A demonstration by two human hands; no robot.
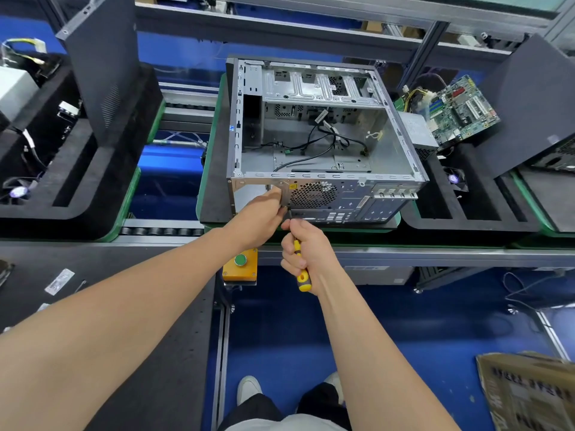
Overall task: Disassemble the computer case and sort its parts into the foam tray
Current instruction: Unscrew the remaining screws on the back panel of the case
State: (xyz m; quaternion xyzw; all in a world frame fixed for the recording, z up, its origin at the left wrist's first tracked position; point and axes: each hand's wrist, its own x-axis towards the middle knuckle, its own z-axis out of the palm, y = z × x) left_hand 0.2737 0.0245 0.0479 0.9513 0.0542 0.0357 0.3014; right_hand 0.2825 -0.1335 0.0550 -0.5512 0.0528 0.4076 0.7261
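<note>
Head view: an open computer case [311,135], emptied but for loose black cables, lies on its side on a black pad on the conveyor line, rear panel towards the person. The right hand [306,253] has its fingers wrapped round a yellow-and-black screwdriver [300,270], tip at the rear panel. The left hand [264,209] touches the panel beside the tip, fingers bent; whether they pinch anything cannot be told. A foam tray [466,213] to the right holds a motherboard [463,110].
</note>
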